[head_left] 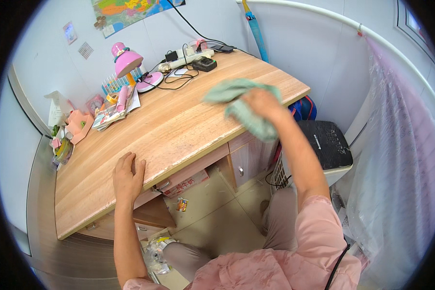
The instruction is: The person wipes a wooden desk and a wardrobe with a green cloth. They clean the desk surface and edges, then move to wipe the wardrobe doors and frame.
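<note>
A green cloth (249, 108) lies bunched on the right part of the wooden desk (154, 128), its near end hanging by the front edge. My right hand (262, 104) grips it from above, the fingers partly hidden by folds and slightly blurred. Toward the desk's left front edge, my left hand (129, 174) rests with its fingers stretched out on the wood, holding nothing.
At the back stand a pink lamp (128, 63), a power strip (191, 57) with cables, and a black charger (204, 64). Papers (113, 113) and a pink holder (78, 126) sit back left. A black-topped appliance (325, 145) stands right of the desk.
</note>
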